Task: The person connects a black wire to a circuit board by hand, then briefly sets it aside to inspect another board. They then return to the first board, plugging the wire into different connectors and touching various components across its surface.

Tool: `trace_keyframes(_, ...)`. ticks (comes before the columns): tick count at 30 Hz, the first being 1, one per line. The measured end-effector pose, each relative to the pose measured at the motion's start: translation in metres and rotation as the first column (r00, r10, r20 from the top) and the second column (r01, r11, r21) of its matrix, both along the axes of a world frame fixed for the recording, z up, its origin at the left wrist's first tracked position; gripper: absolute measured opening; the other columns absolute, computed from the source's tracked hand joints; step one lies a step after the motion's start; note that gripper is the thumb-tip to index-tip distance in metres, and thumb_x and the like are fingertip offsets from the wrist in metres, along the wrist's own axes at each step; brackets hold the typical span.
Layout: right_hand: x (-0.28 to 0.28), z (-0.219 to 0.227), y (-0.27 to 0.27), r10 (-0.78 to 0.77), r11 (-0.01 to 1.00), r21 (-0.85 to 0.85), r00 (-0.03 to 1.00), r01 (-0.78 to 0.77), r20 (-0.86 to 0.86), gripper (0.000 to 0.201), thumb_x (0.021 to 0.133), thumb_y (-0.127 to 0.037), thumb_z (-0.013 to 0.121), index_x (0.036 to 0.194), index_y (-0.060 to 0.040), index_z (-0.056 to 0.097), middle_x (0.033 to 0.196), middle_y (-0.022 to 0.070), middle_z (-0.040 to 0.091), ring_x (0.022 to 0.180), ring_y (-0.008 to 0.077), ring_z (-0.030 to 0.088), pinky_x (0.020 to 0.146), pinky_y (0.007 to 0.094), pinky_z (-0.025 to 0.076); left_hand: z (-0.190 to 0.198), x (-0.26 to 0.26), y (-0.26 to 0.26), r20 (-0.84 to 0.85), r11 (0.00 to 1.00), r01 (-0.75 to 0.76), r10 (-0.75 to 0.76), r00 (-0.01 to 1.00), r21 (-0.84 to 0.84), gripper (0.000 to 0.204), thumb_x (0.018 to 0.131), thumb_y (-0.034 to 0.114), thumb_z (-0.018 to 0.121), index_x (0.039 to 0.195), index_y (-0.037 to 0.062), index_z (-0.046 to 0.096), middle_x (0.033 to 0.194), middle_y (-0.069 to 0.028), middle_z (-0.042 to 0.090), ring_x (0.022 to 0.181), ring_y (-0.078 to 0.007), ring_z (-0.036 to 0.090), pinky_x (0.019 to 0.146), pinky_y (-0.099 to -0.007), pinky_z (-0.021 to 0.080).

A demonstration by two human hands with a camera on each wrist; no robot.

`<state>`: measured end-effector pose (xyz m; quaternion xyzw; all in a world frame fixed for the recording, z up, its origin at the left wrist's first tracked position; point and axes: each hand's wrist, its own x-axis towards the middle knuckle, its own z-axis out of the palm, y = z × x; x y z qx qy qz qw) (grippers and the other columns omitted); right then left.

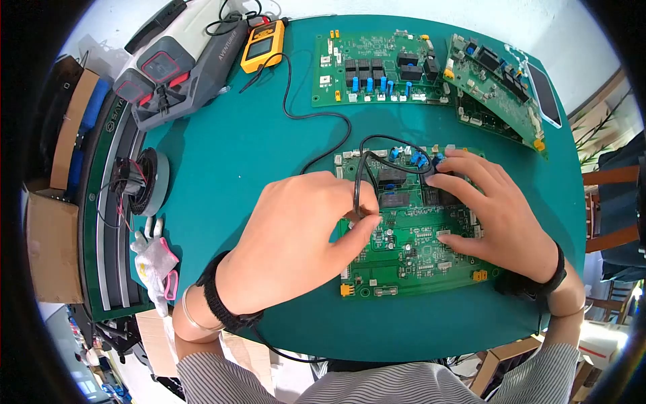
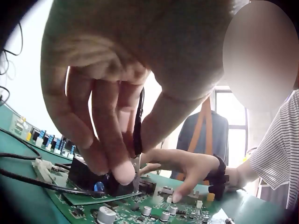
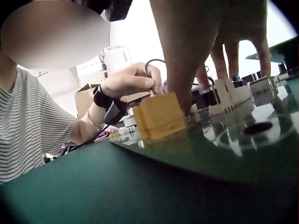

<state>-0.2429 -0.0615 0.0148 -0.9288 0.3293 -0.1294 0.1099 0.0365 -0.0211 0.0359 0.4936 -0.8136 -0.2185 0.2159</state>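
A green circuit board (image 1: 404, 269) lies flat on the green table near its front edge. Above its left half, my left hand (image 1: 296, 229) pinches the end of a black cable (image 1: 360, 168) between thumb and fingers; in the left wrist view the cable's metal tip (image 2: 136, 163) stands by a black component. My right hand (image 1: 494, 209) rests on the board's right side with spread fingers, thumb on the lower part. A yellow connector (image 3: 159, 116) on the board's edge shows in the right wrist view.
More circuit boards (image 1: 377, 60) lie at the back, one leaning pile (image 1: 501, 87) beside a phone (image 1: 545, 94). A yellow handheld meter (image 1: 262, 46) stands back left near a grey machine (image 1: 202, 67). A round device (image 1: 151, 182) and a glove (image 1: 153, 259) are at left.
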Motion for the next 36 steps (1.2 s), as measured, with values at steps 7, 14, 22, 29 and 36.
trace_keyframes(7, -0.006, 0.001, -0.003, -0.005, 1.000, 0.005, 0.999, 0.005, -0.032, 0.068, 0.071, -0.017, 0.087, 0.135, -0.0187, 0.065, 0.142, 0.0140, 0.051, 0.134, 0.0371, 0.052, 0.107, 0.0501, 0.046, 0.000, 0.001, -0.011, -0.304, 0.994, -0.007, 0.039, 0.952, 0.106, 0.007, 0.094, 0.003, 0.072, 0.101, 0.0003, 0.072, 0.093, -0.0073, 0.075, 0.083, -0.0165, 0.071, 0.076, -0.0299, 0.055)
trace_keyframes(14, -0.015, 0.003, -0.012, 0.004, 0.997, -0.072, 0.999, -0.008, -0.048, 0.055, 0.077, -0.022, 0.083, 0.129, -0.0177, 0.066, 0.139, 0.0136, 0.053, 0.127, 0.0348, 0.056, 0.102, 0.0453, 0.049, -0.021, 0.003, -0.024, -0.432, 0.979, 0.032, 0.059, 0.900, 0.201, 0.010, 0.100, 0.006, 0.068, 0.104, -0.0018, 0.072, 0.099, -0.0073, 0.075, 0.085, -0.0127, 0.069, 0.075, -0.0283, 0.055)
trace_keyframes(22, -0.027, 0.004, -0.024, -0.031, 0.999, -0.016, 0.998, 0.031, -0.049, 0.058, 0.075, -0.020, 0.086, 0.129, -0.0186, 0.066, 0.144, 0.0136, 0.051, 0.129, 0.0378, 0.055, 0.106, 0.0474, 0.046, -0.016, 0.000, -0.006, -0.265, 0.952, -0.049, 0.133, 0.955, 0.302, 0.012, 0.099, 0.008, 0.071, 0.102, -0.0029, 0.075, 0.094, -0.0078, 0.077, 0.082, -0.0134, 0.070, 0.077, -0.0288, 0.057)
trace_keyframes(29, -0.025, 0.005, -0.024, -0.034, 0.997, -0.068, 0.996, 0.028, -0.086, 0.056, 0.078, -0.023, 0.084, 0.130, -0.0159, 0.065, 0.139, 0.0110, 0.054, 0.133, 0.0339, 0.053, 0.111, 0.0477, 0.043, -0.028, 0.010, 0.001, -0.431, 0.918, 0.052, 0.133, 0.892, 0.393, 0.009, 0.098, 0.001, 0.068, 0.103, -0.0042, 0.073, 0.097, -0.0083, 0.076, 0.086, -0.0143, 0.070, 0.081, -0.0301, 0.058)
trace_keyframes(36, -0.001, 0.030, 0.016, -0.114, 0.961, -0.273, 0.949, 0.032, -0.293, 0.072, 0.069, -0.025, 0.088, 0.135, -0.0117, 0.063, 0.139, 0.0125, 0.057, 0.143, 0.0344, 0.046, 0.122, 0.0584, 0.032, -0.031, 0.013, 0.005, -0.480, 0.893, 0.059, 0.183, 0.858, 0.447, 0.007, 0.093, -0.007, 0.068, 0.095, -0.0016, 0.064, 0.096, -0.0081, 0.072, 0.095, -0.0157, 0.073, 0.082, -0.0293, 0.059)
